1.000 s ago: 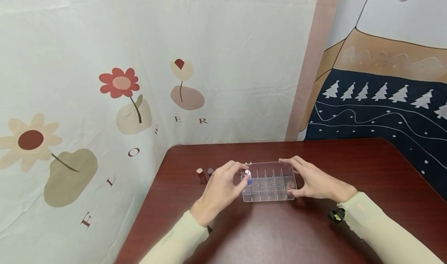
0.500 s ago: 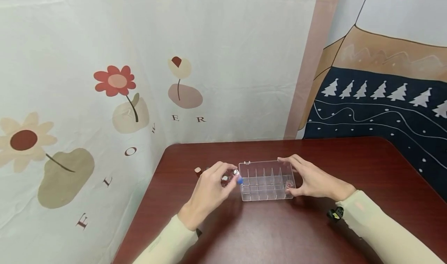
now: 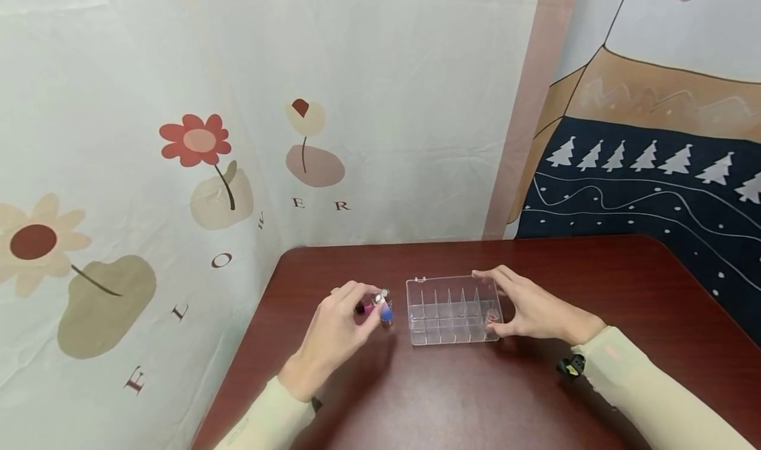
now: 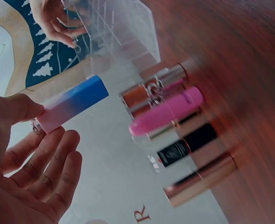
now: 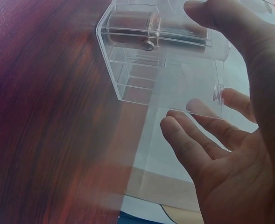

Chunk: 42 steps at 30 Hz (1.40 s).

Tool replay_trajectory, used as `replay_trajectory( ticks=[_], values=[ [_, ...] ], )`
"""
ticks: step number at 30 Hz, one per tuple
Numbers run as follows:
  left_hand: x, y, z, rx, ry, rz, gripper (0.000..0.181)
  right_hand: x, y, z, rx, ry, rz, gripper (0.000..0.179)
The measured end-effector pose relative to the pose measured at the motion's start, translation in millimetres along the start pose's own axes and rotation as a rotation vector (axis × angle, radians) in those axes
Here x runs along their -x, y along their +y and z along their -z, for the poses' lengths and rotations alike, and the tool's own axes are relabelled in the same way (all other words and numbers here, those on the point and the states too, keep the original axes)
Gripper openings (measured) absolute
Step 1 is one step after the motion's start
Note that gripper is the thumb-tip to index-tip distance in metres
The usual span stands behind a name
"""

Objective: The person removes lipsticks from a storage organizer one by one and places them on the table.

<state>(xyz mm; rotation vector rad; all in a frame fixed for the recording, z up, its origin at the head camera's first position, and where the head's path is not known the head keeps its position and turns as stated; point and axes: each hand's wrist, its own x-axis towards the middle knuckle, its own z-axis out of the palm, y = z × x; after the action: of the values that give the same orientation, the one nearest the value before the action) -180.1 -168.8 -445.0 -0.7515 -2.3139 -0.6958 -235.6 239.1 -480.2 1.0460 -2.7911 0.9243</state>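
Note:
My left hand (image 3: 333, 331) pinches a lipstick tube (image 4: 72, 103), its case fading from pink to blue, between thumb and index finger. In the left wrist view its other fingers are spread loosely below the tube. This hand is left of a clear divided plastic box (image 3: 454, 339), above a row of tubes on the table. My right hand (image 3: 532, 304) holds the box's right end, thumb at the front and fingers toward the back edge. Inside that end lies a tube with a shiny band (image 5: 153, 30), seen through the clear wall.
On the dark red table (image 3: 475, 397) lie several cosmetic tubes: a bright pink one (image 4: 167, 112), a black one (image 4: 186, 145), a gold one (image 4: 200, 181) and an orange-and-silver one (image 4: 151, 91). A printed cloth (image 3: 404, 106) hangs behind the table.
My left hand has moved left with the pink-and-blue lipstick, from the box's left end to over the row of tubes. The right hand stays at the box.

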Motion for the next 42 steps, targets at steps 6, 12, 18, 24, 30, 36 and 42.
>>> replay_trajectory(
  ticks=[6,12,18,24,30,36,42],
  values=[
    [10.8,-11.9,8.4,-0.003,-0.012,0.002,0.026,0.6,0,0,0.002,0.0,-0.005,0.1],
    [19.2,-23.5,13.6,-0.018,-0.011,0.004,0.026,2.0,-1,1,0.001,0.001,0.007,0.099],
    [23.3,-33.1,15.6,0.023,-0.05,0.049,0.025,2.4,-1,0,-0.004,0.003,0.003,0.099],
    [26.2,-42.4,14.3,0.012,-0.081,0.08,0.024,1.7,-1,-1,0.008,0.002,-0.002,0.1],
    [28.7,-51.3,12.5,-0.016,-0.111,0.126,0.023,1.8,-1,-1,0.009,-0.002,-0.005,0.1],
    [30.9,-58.5,9.3,-0.032,-0.136,0.159,0.022,1.3,-1,-1,0.028,0.003,-0.004,0.099],
    [32.4,-63.5,5.0,-0.019,-0.172,0.181,0.025,1.0,0,-2,0.027,0.013,0.008,0.099]
  ],
)
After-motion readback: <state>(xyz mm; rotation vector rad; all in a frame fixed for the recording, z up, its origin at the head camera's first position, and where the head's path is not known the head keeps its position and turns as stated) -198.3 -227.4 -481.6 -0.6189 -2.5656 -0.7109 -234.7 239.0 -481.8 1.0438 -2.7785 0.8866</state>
